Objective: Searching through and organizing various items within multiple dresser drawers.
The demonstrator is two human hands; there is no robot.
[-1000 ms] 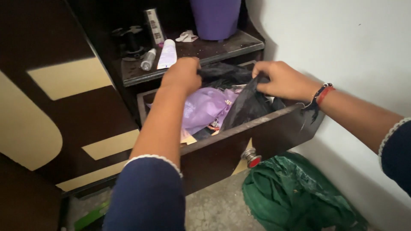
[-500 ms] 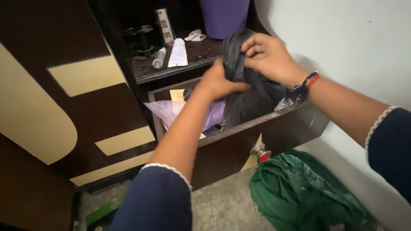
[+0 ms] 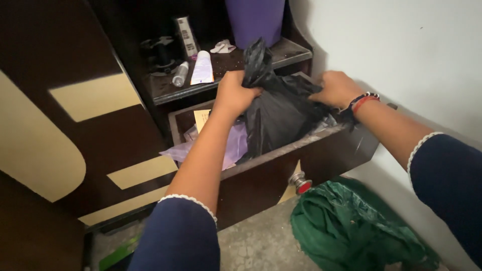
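A black plastic bag (image 3: 278,113) sits in the open dark wooden drawer (image 3: 326,148) of a cupboard. My left hand (image 3: 233,95) grips the bag's gathered neck, whose crumpled top sticks up above my fist. My right hand (image 3: 339,89) rests on the bag's right side at the drawer's back corner; a red and black wristband is on that wrist. Pale purple cloth (image 3: 228,145) and a yellowish paper (image 3: 202,119) lie in the drawer to the left of the bag.
On the shelf (image 3: 231,70) above the drawer lie a white tube (image 3: 202,68), a small bottle (image 3: 179,74), a spray can (image 3: 186,35), a black holder (image 3: 160,52) and a purple tub (image 3: 253,20). Green cloth (image 3: 346,226) lies on the floor below. A white wall is at the right.
My left hand took over the bag's neck and closed around it. My right hand let go of the top and dropped to the bag's right side. The bag sank lower into the drawer.
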